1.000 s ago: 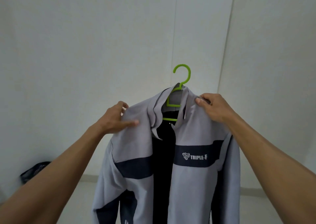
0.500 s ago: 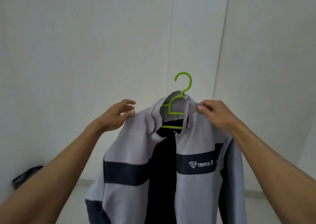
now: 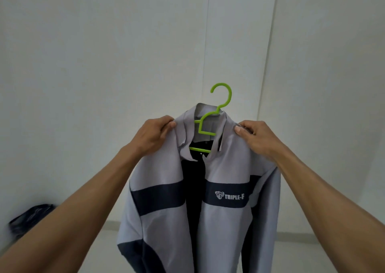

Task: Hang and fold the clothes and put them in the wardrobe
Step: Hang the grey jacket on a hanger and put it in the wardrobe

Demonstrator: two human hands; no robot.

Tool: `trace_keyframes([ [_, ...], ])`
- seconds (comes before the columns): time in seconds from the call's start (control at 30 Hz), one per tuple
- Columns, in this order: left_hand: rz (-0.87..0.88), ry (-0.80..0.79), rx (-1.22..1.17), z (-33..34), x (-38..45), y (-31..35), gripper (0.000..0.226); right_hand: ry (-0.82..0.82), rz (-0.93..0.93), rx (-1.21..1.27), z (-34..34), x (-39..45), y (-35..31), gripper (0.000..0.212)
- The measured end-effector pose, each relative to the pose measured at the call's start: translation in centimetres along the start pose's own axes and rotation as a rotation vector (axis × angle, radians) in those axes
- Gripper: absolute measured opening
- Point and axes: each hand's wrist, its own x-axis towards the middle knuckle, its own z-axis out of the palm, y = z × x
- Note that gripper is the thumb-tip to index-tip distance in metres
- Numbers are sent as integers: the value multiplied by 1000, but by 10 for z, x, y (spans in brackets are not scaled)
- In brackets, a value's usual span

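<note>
A grey jacket with dark navy bands and a "TRIPLE-F" logo hangs open-fronted on a lime-green plastic hanger, held up in the air in front of me. My left hand pinches the jacket's left shoulder next to the collar. My right hand grips the right shoulder, thumb on top of the cloth. The hanger's hook sticks up free above the collar, and its lower bar shows inside the neck opening.
White wardrobe doors or wall panels fill the background, with vertical seams behind the hanger. A dark bundle of cloth lies on the pale floor at the lower left.
My left hand moved inward from the outer shoulder to the cloth beside the collar and closed on it. The jacket's left side now hangs straighter. My right hand kept its hold.
</note>
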Motion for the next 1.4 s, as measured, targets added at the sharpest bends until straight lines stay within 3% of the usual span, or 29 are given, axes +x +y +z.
trace_keyframes([
  [0.4,-79,-222,-24,-8,-13,-12,28,-39,-14,-99,6,-1,-6,26],
  [0.53,-114,-184,-56,-3,-21,-11,16,-123,-10,-129,10,3,-7,26],
  [0.7,-78,-180,-30,-5,-15,9,27,-148,-57,-176,17,5,-17,31],
  [0.9,-102,-48,-11,-18,-21,-1,27,-161,27,-258,-13,-9,-4,14],
  [1.0,-108,-92,6,-24,-28,-10,22,-98,156,-168,-27,-16,14,8],
  [1.03,-113,-96,12,-25,-30,-13,21,-51,180,-147,-31,-18,18,15],
  [1.1,-131,-103,21,-25,-35,-18,21,29,162,-169,-37,-21,19,24],
  [1.2,-136,-120,21,-19,-39,-19,22,3,65,-228,-27,-24,-3,15],
  [1.33,-93,-163,21,-5,-31,-6,23,-113,46,31,20,-5,-46,50],
  [1.4,-78,-204,21,-2,-27,-1,27,-76,76,191,39,9,-63,42],
])
